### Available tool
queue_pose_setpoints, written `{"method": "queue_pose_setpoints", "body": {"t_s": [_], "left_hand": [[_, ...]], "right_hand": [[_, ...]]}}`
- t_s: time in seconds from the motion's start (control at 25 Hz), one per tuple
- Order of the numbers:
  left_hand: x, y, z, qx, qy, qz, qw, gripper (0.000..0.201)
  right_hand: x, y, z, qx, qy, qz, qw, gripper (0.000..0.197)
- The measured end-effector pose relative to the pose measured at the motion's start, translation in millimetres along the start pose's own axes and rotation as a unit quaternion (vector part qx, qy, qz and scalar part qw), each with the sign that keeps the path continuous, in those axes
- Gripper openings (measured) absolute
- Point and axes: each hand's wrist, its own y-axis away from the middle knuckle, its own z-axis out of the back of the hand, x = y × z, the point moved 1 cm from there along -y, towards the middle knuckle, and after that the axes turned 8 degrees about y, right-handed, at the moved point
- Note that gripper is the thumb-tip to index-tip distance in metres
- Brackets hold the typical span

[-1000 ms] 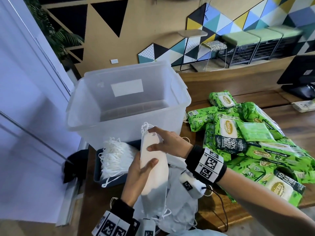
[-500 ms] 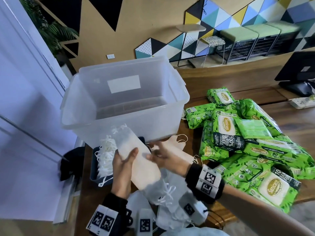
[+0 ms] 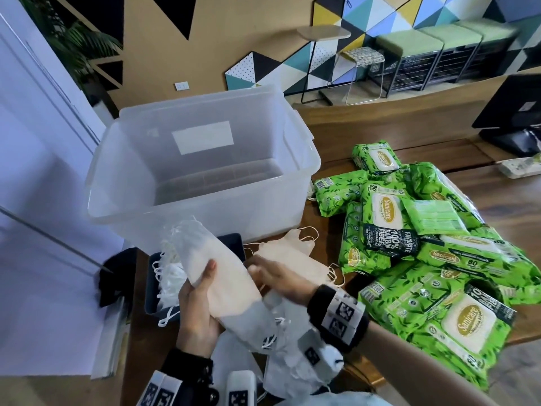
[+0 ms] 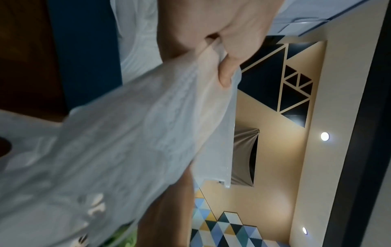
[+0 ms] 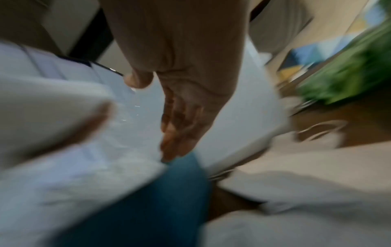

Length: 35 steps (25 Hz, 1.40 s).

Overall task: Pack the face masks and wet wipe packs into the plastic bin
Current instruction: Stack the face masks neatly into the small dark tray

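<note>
My left hand (image 3: 199, 300) grips a clear bag of pale face masks (image 3: 219, 273), tilted with its top leaning toward the bin. In the left wrist view my left hand (image 4: 222, 50) has thumb and fingers closed on the bag of masks (image 4: 127, 133). My right hand (image 3: 272, 276) is just right of the bag, fingers straight and holding nothing, above a loose stack of beige masks (image 3: 295, 256). The right wrist view is blurred but shows my right hand (image 5: 180, 117) with the palm flat. The clear plastic bin (image 3: 307, 159) stands empty behind. Green wet wipe packs (image 3: 409, 244) are heaped on the right.
A dark blue tray (image 3: 234, 241) with white masks (image 3: 169, 276) sits left of my hands, in front of the bin. More bagged masks (image 3: 292, 364) lie near the wooden table's front edge. A monitor (image 3: 515, 112) stands at the far right. A white wall runs along the left.
The bag of masks has tipped from upright to leaning left. My right hand has let go of its top and dropped to the right, over the beige masks.
</note>
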Motion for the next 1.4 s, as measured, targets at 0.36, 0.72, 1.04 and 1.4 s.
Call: {"method": "queue_pose_setpoints", "body": {"t_s": [0.36,0.72,1.04,1.4], "left_hand": [[-7,-11,9,0.008,-0.026,0.017,0.999,0.030],[3,-9,3,0.011,-0.035,0.037,0.999,0.026],[15,8,-13,0.046,-0.039,0.053,0.997,0.027],[13,6,-6,0.023,0.003,0.008,1.000,0.063]], "right_hand": [[-96,-44,22,-0.077,0.452,-0.158,0.875,0.079],[-12,22,73,-0.196,-0.089,-0.061,0.975,0.031],[45,27,18,-0.167,-0.034,-0.018,0.985,0.047],[61,22,-3,-0.184,0.017,-0.034,0.982,0.051]]}}
